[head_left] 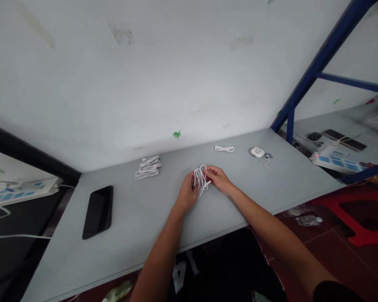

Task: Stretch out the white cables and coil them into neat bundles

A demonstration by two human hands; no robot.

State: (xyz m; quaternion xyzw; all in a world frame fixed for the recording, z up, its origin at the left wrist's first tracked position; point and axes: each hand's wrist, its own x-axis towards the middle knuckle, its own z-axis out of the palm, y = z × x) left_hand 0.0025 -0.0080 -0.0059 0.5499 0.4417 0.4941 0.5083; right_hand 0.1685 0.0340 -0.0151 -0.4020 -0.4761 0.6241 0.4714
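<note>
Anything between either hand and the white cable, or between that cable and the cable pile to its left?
Nothing visible between hands and cable: the left hand and right hand both hold the white cable. Toward the cable pile, only the left hand itself intervenes; no other object shows on that stretch of gray table.

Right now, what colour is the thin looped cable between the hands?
White: the thin looped cable shows in the head view.

No legible text, white markings (179,277) on dark clothing (229,264), too partial to read
</note>
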